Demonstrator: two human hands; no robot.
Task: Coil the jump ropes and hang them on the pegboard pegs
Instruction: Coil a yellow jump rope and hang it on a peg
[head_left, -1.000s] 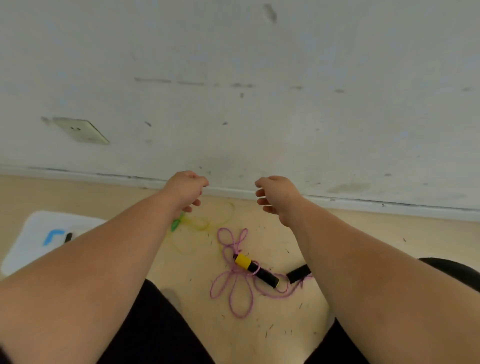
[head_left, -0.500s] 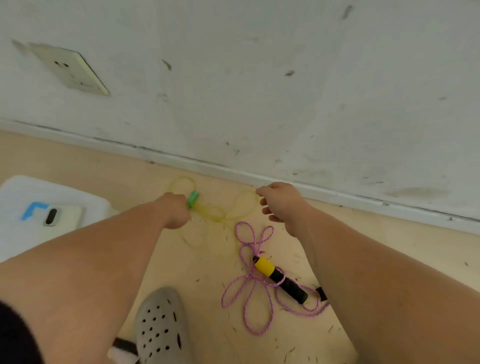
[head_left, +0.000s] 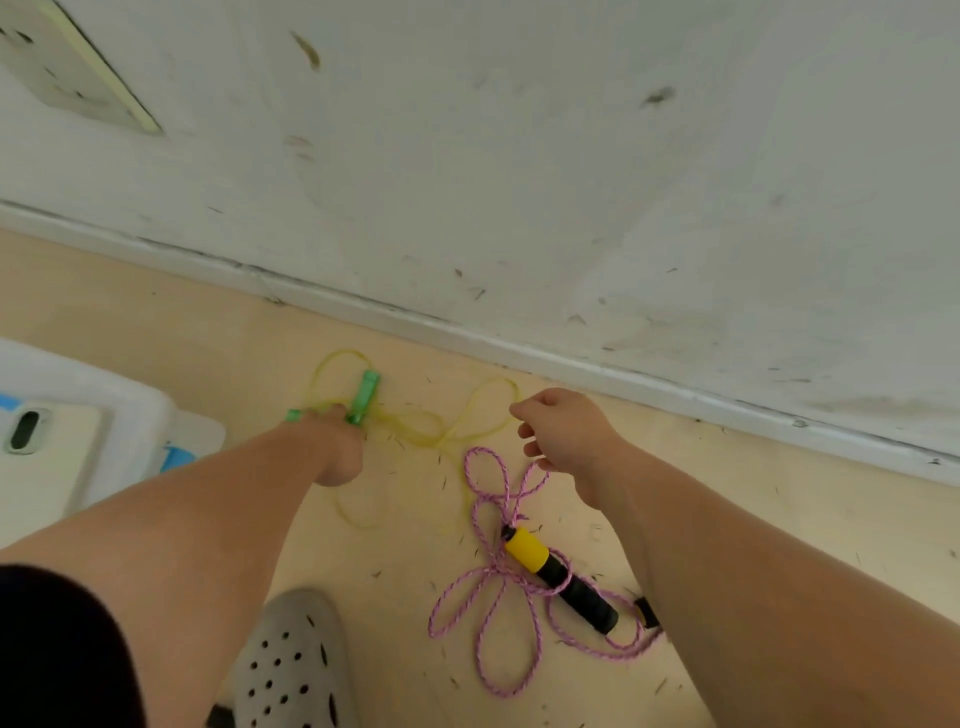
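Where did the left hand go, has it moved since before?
Yes. The left hand has come down from the level of the baseboard to the floor, where it grips the green handle of the yellow rope.

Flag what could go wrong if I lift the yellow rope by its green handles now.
1. The yellow rope lies in loose loops crossing one another; pulling on the green handles in the left hand may tighten a knot.
2. One strand runs right beside the pink rope and could snag it.
3. The grey shoe stands near the pink loops and might catch them.
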